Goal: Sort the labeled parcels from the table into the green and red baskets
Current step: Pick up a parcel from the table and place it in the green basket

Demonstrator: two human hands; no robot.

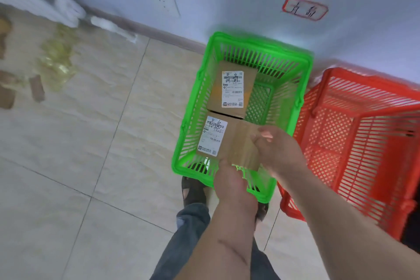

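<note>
Cardboard parcel (229, 141) gripped in both my hands, left (231, 184) and right (277, 148), over green basket (295, 61) near edge; second parcel (234, 88) beyond.

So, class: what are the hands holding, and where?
Both hands, left hand and right hand, grip the labelled parcel at its near right end.

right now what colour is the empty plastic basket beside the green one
Red, a lattice-walled plastic basket right of the green plastic basket; the head view shows it.

Even soft daylight, faint shadows, motion blur, wide-angle bending at edges.
</note>
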